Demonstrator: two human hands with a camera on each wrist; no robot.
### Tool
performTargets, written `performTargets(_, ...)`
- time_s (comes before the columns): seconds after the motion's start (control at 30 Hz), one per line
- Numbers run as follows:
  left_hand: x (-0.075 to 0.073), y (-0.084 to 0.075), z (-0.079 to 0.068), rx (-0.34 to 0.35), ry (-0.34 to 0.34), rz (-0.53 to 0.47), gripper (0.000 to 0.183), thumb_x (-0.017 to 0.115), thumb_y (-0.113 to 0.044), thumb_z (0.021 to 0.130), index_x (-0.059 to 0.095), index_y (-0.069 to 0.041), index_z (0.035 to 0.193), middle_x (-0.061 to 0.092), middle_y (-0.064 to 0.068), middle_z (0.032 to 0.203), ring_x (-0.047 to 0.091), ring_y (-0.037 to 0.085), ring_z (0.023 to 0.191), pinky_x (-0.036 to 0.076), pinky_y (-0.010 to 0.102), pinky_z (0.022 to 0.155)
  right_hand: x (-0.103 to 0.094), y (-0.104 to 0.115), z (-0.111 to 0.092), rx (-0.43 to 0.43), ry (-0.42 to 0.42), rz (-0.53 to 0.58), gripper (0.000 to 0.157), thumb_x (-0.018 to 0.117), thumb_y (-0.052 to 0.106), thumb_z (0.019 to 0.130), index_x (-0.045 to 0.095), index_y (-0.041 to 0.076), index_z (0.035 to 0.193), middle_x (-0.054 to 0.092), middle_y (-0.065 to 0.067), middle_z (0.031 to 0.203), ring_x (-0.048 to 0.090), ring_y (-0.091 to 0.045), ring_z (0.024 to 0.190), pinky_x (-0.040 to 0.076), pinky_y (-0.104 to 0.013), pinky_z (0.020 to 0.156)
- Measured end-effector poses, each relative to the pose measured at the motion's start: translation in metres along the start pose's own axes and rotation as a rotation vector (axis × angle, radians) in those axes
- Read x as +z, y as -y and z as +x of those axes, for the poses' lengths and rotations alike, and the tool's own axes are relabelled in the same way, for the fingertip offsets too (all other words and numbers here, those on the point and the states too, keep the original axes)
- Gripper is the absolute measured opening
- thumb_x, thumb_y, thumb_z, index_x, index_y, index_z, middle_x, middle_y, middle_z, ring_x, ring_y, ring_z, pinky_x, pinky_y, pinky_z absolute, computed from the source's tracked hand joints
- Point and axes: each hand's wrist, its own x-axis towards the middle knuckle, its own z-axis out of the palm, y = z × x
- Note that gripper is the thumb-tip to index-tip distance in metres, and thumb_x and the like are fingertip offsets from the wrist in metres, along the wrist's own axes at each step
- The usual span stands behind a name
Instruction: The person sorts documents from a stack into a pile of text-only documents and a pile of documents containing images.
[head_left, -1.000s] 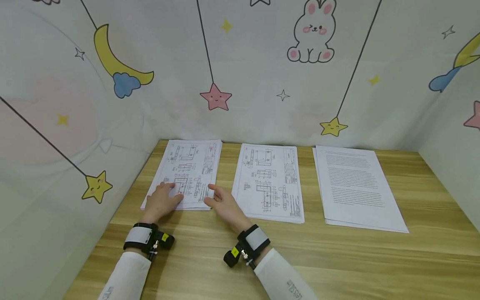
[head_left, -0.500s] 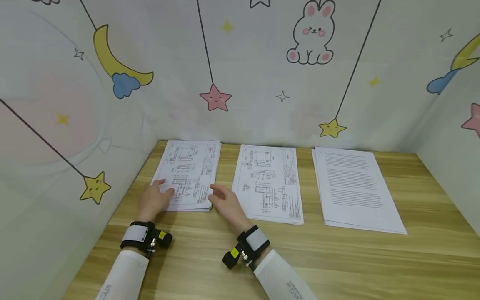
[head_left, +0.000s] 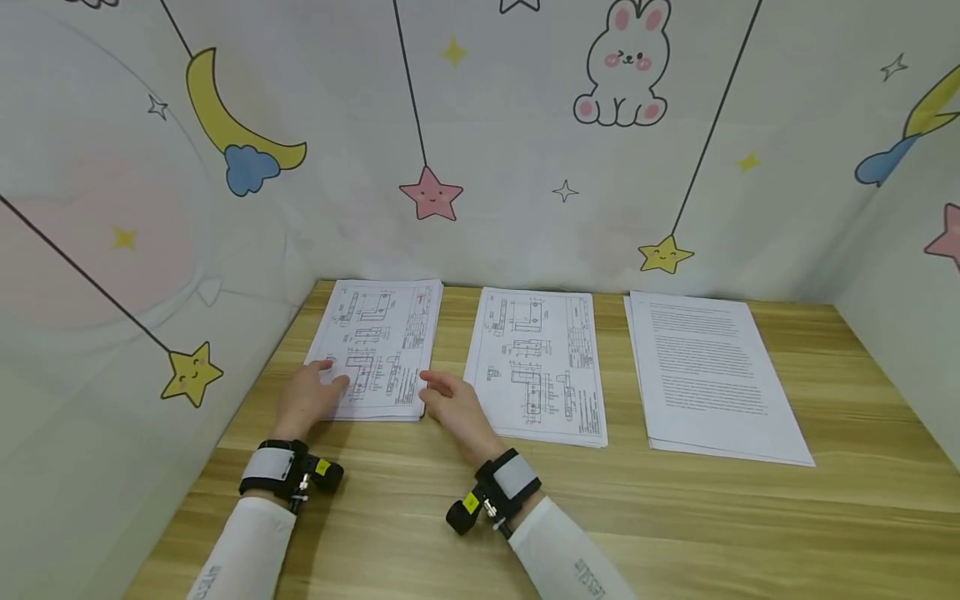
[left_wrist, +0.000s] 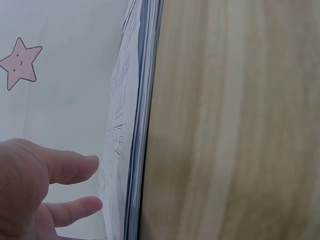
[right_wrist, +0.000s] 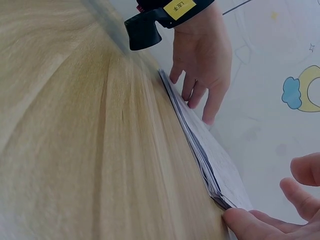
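A stack of printed technical drawings [head_left: 375, 333] lies at the left of the table. My left hand [head_left: 306, 400] is at its left side and covers its front left corner. Its thumb and forefinger stand apart over the top sheet in the head view. In the left wrist view the fingertips [left_wrist: 85, 167] come right up to the drawing. At the stack's right edge is my right hand [head_left: 456, 410], fingers loosely bent. One of its fingers [right_wrist: 245, 222] meets the stack's corner in the right wrist view. The stack's layered edge [right_wrist: 192, 142] shows several sheets.
A second stack of drawings [head_left: 536, 358] lies just right of my right hand. Farther right is a stack of text pages [head_left: 705, 367], its lower sheets poking out at the left. The wood table [head_left: 697, 525] meets a printed cloth wall [head_left: 510, 242] behind.
My left hand has drawn back leftward, from over the top sheet to the stack's left side. The right hand has shifted very slightly to the right. The three stacks stay in place.
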Motion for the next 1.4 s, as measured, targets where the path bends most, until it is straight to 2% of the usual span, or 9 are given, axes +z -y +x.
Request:
performTargets(0.23,0.0019,0.0021,-0.002,0.024,0.01,-0.007,0.06,0.05,-0.028,0.092,0.036,0.008,0.138,0.032,0.035,0.144,0.03,0.05,0.131,0.028,0.061,0.105,-0.0008,0.0014,-0.0003,0.017,-0.021,0.009,0.035,0.056,0.018,0.09,0.06,0.009,0.124,0.06,-0.01,0.123,0.057,-0.018,0.105,0.05,-0.04,0.092)
performTargets(0.43,0.0008,-0.0013,-0.0073,0.052,0.031,-0.016,0.061,0.049,-0.028,0.092,0.035,0.008,0.139,0.03,0.035,0.144,0.03,0.05,0.13,0.028,0.061,0.105,0.0001,0.0001,0.0,0.02,-0.04,-0.006,0.032,0.057,0.016,0.089,0.063,0.009,0.119,0.063,-0.01,0.118,0.058,-0.016,0.095,0.05,-0.03,0.08)
performTargets(0.53,0.0006,-0.0036,-0.0079,0.056,0.031,-0.024,0.061,0.049,-0.028,0.092,0.034,0.008,0.139,0.029,0.035,0.144,0.029,0.049,0.131,0.027,0.062,0.105,0.0007,-0.0003,0.0001,0.02,-0.049,-0.01,0.031,0.056,0.015,0.089,0.064,0.008,0.118,0.064,-0.01,0.117,0.058,-0.017,0.093,0.051,-0.031,0.079)
performTargets(0.73,0.0027,-0.0027,-0.0042,0.035,-0.005,-0.04,0.06,0.049,-0.028,0.093,0.035,0.006,0.139,0.031,0.033,0.144,0.028,0.049,0.132,0.026,0.062,0.106,0.0004,0.0014,0.0006,0.022,-0.083,0.005,0.031,0.056,0.015,0.089,0.064,0.008,0.118,0.064,-0.01,0.121,0.06,-0.017,0.099,0.054,-0.04,0.087)
performTargets(0.97,0.0037,-0.0021,-0.0039,0.042,-0.04,-0.059,0.058,0.05,-0.027,0.093,0.036,0.006,0.139,0.032,0.034,0.143,0.028,0.05,0.132,0.025,0.063,0.106,-0.0019,0.0011,0.0016,0.059,-0.078,0.054,0.035,0.055,0.013,0.088,0.062,0.005,0.121,0.061,-0.013,0.126,0.061,-0.026,0.107,0.054,-0.041,0.088)
performTargets(1.23,0.003,-0.0028,-0.0045,0.043,-0.087,-0.078,0.054,0.049,-0.025,0.093,0.04,0.004,0.137,0.036,0.033,0.142,0.031,0.049,0.132,0.027,0.062,0.106,-0.0043,0.0022,0.0023,0.07,-0.072,0.074,0.035,0.054,0.013,0.088,0.062,0.005,0.121,0.061,-0.013,0.125,0.062,-0.024,0.104,0.055,-0.039,0.086)
performTargets(1.4,0.0022,-0.0012,-0.0046,0.049,-0.098,-0.077,0.052,0.049,-0.024,0.093,0.042,0.005,0.136,0.038,0.033,0.141,0.033,0.048,0.13,0.027,0.061,0.106,-0.0048,0.0043,0.0027,0.08,-0.084,0.067,0.034,0.055,0.014,0.088,0.063,0.008,0.12,0.062,-0.01,0.123,0.062,-0.021,0.093,0.055,-0.033,0.075)
